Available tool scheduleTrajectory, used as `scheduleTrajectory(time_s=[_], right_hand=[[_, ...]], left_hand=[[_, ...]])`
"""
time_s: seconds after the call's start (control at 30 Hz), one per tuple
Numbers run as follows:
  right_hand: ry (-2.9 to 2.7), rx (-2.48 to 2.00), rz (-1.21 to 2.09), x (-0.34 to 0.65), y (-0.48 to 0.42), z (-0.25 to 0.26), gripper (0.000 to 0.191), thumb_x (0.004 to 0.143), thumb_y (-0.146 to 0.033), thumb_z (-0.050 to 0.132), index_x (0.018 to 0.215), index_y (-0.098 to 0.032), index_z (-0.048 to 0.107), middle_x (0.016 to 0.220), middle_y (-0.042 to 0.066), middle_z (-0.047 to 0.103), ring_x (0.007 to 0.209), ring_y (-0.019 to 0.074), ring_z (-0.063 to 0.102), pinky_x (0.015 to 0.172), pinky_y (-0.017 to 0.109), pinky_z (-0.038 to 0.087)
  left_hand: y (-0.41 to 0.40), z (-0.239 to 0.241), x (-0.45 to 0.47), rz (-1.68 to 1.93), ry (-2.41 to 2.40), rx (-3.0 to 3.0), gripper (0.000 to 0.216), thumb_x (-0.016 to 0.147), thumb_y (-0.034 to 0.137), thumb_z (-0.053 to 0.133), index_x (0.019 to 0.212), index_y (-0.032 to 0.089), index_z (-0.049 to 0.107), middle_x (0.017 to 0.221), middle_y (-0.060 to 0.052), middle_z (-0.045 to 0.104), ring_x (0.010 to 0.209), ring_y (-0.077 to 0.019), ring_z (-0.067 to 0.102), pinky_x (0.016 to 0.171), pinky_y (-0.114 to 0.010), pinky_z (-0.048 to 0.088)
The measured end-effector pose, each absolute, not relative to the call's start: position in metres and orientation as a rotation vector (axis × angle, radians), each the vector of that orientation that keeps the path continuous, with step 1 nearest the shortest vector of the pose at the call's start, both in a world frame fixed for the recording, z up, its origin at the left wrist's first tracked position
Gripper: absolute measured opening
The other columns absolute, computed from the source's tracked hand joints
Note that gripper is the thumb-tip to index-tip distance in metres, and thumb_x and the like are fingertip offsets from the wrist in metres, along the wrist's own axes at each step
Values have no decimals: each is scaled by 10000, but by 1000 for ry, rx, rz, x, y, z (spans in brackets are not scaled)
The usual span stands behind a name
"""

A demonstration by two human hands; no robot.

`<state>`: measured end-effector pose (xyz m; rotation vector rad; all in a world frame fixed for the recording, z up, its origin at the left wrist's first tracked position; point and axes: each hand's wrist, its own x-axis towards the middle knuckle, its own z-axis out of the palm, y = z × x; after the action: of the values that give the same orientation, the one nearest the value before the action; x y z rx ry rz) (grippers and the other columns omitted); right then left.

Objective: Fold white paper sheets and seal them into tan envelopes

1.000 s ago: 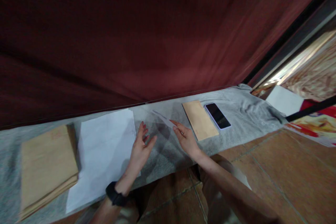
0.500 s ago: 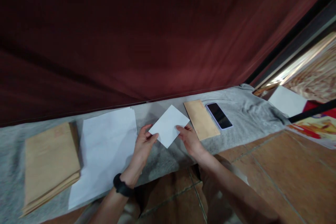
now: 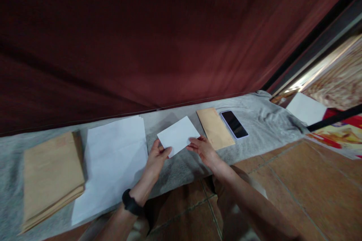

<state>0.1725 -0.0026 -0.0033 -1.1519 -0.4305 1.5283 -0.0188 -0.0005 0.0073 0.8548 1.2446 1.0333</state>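
Above a grey cloth-covered surface [image 3: 177, 176], the left hand [image 3: 156, 160] and right hand [image 3: 206, 151] grasp a white paper [image 3: 178, 133] that sits between and slightly beyond them, with a brown envelope [image 3: 216, 128] farther right and a red curtain [image 3: 169, 52] behind.

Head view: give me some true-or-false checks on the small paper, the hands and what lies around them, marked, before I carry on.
1. The left hand and right hand both hold the small paper. True.
2. The phone lies to the right of the lone envelope. True.
3. The small paper is inside the lone envelope. False: it is out, in both hands.
4. The white sheets lie to the left of the lone envelope. True.
5. The phone lies on the white sheets. False: it lies on the gray cloth.
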Motion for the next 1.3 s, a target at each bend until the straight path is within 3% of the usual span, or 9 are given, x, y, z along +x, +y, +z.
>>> scheduleTrajectory(time_s=[0.2,0.33,0.47,0.7,0.87,0.97,1.07,1.2,1.3], right_hand=[[-700,-1330,1307,193,6,-15,259,690,-358,706,898,-212,660,833,13,690,737,178,659,649,293,552],[-1137,-1502,806,192,6,-23,345,807,-272,582,1140,-218,656,1109,71,692,1052,227,654,935,378,535],[-1676,-1441,540,174,-4,-26,478,911,-167,492,1381,-220,564,1467,106,536,1372,225,489,1163,424,404],[-2165,-1472,324,149,-18,-38,474,1010,-244,457,1469,-133,505,1538,146,483,1453,262,404,1218,483,340],[-2228,-1552,246,150,-20,-40,501,1018,-290,474,1499,-153,475,1574,120,438,1476,271,370,1230,492,306],[-2246,-1558,231,151,-20,-40,506,1022,-298,471,1503,-143,470,1579,121,428,1480,272,363,1236,483,289],[-2262,-1554,226,151,-20,-41,507,1026,-307,465,1500,-127,473,1583,126,420,1483,274,355,1238,475,280],[-2287,-1530,226,153,-20,-43,524,1027,-304,450,1520,-126,441,1602,124,390,1492,274,338,1238,473,277],[-2314,-1521,235,154,-20,-44,539,1019,-254,431,1546,-144,399,1612,113,372,1492,262,340,1238,466,278]], left_hand=[[6,0,-29,942,1247,1017,697,656,347,760,1270,147,498,890,-51,762,704,-196,686,587,-263,481],[5,-8,-28,836,1266,1076,685,695,327,690,1316,137,470,842,-43,756,654,-199,677,574,-282,495],[2,-18,-24,793,1278,1199,656,737,286,620,1360,150,466,829,-33,743,679,-203,681,606,-297,515],[2,-23,-24,784,1383,1375,615,747,216,603,1357,180,541,842,-41,733,664,-211,666,649,-325,524],[-3,-13,-22,501,1673,1747,638,872,237,525,1485,107,408,749,-75,711,748,-275,704,723,-356,504],[-7,-9,-23,302,1820,1893,651,920,274,506,1532,126,339,807,-108,734,779,-288,719,732,-361,504],[-11,-9,-24,233,1908,1986,590,937,309,509,1500,158,413,904,-146,744,812,-306,722,762,-402,525],[-12,-17,-15,522,1692,2242,421,967,291,446,1341,163,592,1198,-181,689,1120,-321,657,967,-469,505],[-12,-31,-3,664,1537,2378,511,990,379,420,1428,132,515,1445,-191,561,1377,-328,489,1132,-518,397]])
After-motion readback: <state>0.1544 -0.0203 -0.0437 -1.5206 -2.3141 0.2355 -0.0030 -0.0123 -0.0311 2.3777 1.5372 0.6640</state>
